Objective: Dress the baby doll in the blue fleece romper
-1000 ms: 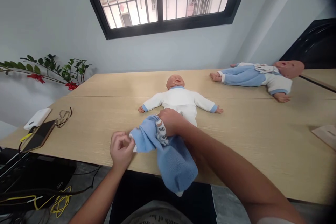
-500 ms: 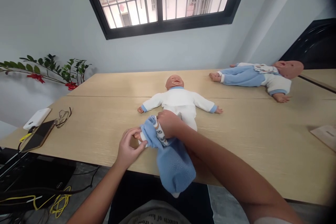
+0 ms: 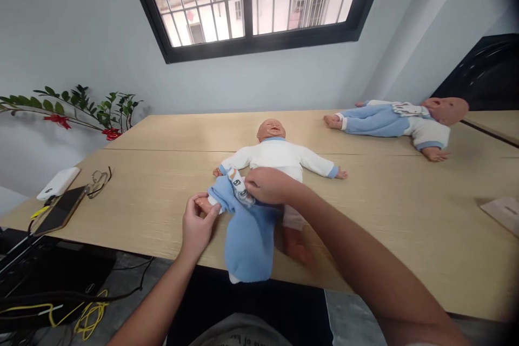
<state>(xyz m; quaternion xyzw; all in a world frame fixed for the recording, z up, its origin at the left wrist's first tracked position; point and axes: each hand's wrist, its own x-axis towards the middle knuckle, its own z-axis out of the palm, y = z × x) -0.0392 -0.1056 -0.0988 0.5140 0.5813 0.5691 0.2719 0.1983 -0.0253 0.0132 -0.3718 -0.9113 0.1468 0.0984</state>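
Observation:
A baby doll (image 3: 277,152) in a white top lies on its back on the wooden table (image 3: 162,184), head toward the window. Blue fleece trousers (image 3: 247,230) are bunched over its left-side leg. My right hand (image 3: 265,185) is closed on the trousers' waistband at the doll's hip. My left hand (image 3: 197,225) pinches the doll's bare foot, which pokes out of the trouser cuff. The doll's other leg (image 3: 295,243) lies bare beside the trousers.
A second dressed doll (image 3: 399,121) lies at the far right of the table. A phone (image 3: 60,209), a white power bank (image 3: 58,182) and glasses (image 3: 97,179) sit at the left edge. A leafy plant (image 3: 81,111) stands at the far left. Cables lie on the floor (image 3: 87,308).
The trousers have been drawn up the doll's leg toward its hip. My left hand moved right from the cuff to the foot now sticking out. The free trouser leg hangs less over the table edge.

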